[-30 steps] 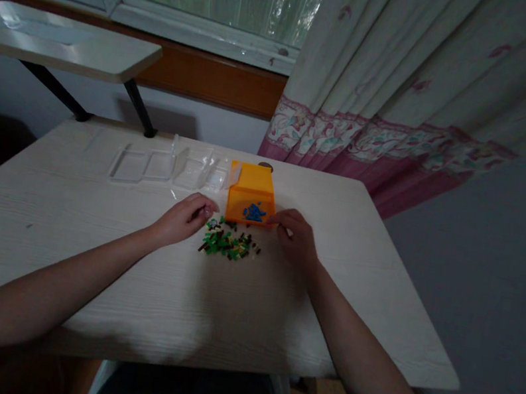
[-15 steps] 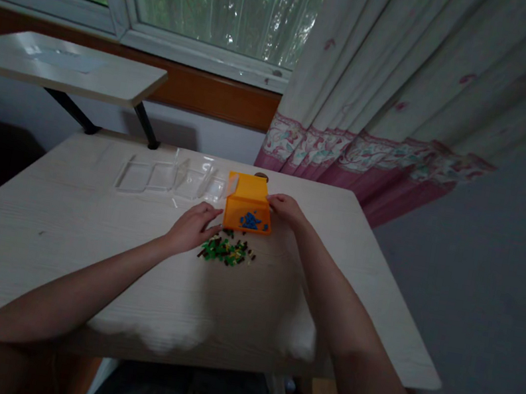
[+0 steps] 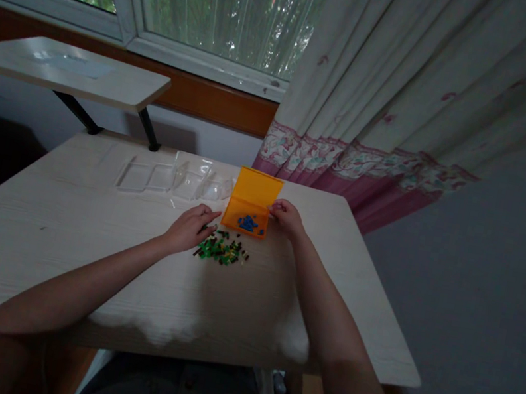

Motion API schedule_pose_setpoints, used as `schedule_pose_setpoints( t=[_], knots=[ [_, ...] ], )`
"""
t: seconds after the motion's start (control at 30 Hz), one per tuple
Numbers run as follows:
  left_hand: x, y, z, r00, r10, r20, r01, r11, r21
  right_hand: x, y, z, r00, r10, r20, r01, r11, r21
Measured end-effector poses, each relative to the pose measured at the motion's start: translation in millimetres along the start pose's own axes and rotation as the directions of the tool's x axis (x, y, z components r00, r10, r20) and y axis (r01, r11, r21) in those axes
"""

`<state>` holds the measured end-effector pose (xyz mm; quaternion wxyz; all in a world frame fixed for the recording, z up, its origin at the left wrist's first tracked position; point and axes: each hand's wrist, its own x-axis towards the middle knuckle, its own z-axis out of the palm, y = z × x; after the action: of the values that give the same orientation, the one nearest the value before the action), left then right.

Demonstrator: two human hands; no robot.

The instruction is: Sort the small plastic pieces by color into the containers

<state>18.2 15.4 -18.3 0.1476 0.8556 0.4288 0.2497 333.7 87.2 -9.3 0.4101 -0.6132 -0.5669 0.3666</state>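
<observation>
An orange plastic box (image 3: 232,220) stands with its lid (image 3: 258,187) swung back. Small blue building bricks (image 3: 248,223) lie inside it. My right hand (image 3: 286,218) has its fingers closed on the box's right edge, near the lid. Beside the box's front left corner is my left hand (image 3: 190,228), its thumb and index finger apart and nothing between them. Just below its fingertips, a loose pile of small green, dark brown and yellow bricks (image 3: 221,250) is spread on the table.
Clear plastic trays (image 3: 134,176) stand in a row to the left of the box on the pale wooden table (image 3: 135,297). A raised shelf (image 3: 111,81) on black legs is at the back left. A curtain (image 3: 349,161) hangs behind the table's right side.
The box has turned a little, and its lid shows wider and leans farther up and right. My right hand has stayed at its edge. The left hand has barely moved.
</observation>
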Motion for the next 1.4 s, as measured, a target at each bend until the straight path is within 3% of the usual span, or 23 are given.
schedule_pose_setpoints(
  t=[0.2, 0.37, 0.5, 0.6, 0.7, 0.9, 1.13, 1.2, 1.3, 1.4],
  knots=[
    [-1.2, 0.2, -1.3, 1.000, -0.020, -0.005, 0.020, 0.999, -0.035, -12.9, 15.6, -15.7, 0.982, -0.137, -0.128, 0.143, 0.989, 0.034],
    [-2.3, 2.2, -4.6, 1.000, -0.023, -0.018, 0.022, 0.998, -0.058, -13.5, 22.3, -25.1, 0.977, -0.154, -0.150, 0.162, 0.986, 0.047],
    [-2.8, 5.5, -8.0, 0.999, -0.035, -0.012, 0.034, 0.997, -0.074, -17.0, 20.3, -15.3, 0.963, -0.267, -0.044, 0.263, 0.962, -0.078],
    [-2.9, 7.2, -9.5, 0.999, -0.047, -0.006, 0.046, 0.994, -0.096, -26.5, 13.2, -4.7, 0.901, -0.416, 0.126, 0.434, 0.850, -0.298],
    [-3.5, 7.5, -10.0, 0.999, -0.043, -0.020, 0.040, 0.992, -0.119, -34.8, 8.4, 0.3, 0.860, -0.455, 0.232, 0.510, 0.736, -0.445],
    [-5.4, 6.8, -12.5, 0.999, -0.046, -0.025, 0.041, 0.983, -0.179, -30.8, 16.8, -5.6, 0.846, -0.476, 0.239, 0.523, 0.662, -0.537],
    [-6.6, 11.4, -14.2, 0.995, -0.033, -0.091, 0.012, 0.975, -0.224, -18.6, 27.0, -29.2, 0.886, -0.433, 0.166, 0.443, 0.684, -0.579],
    [-8.8, 12.7, -18.4, 0.991, -0.012, -0.134, -0.009, 0.987, -0.159, -17.1, 29.6, -34.1, 0.890, -0.438, 0.126, 0.424, 0.694, -0.582],
    [-13.3, 11.8, -31.4, 0.984, 0.047, -0.171, -0.034, 0.996, 0.078, -16.2, 33.3, -36.0, 0.890, -0.452, 0.059, 0.392, 0.693, -0.605],
    [-15.6, 6.2, -45.6, 0.965, 0.014, -0.263, 0.046, 0.975, 0.218, -15.7, 35.5, -35.0, 0.897, -0.440, 0.038, 0.368, 0.697, -0.616]
  ],
)
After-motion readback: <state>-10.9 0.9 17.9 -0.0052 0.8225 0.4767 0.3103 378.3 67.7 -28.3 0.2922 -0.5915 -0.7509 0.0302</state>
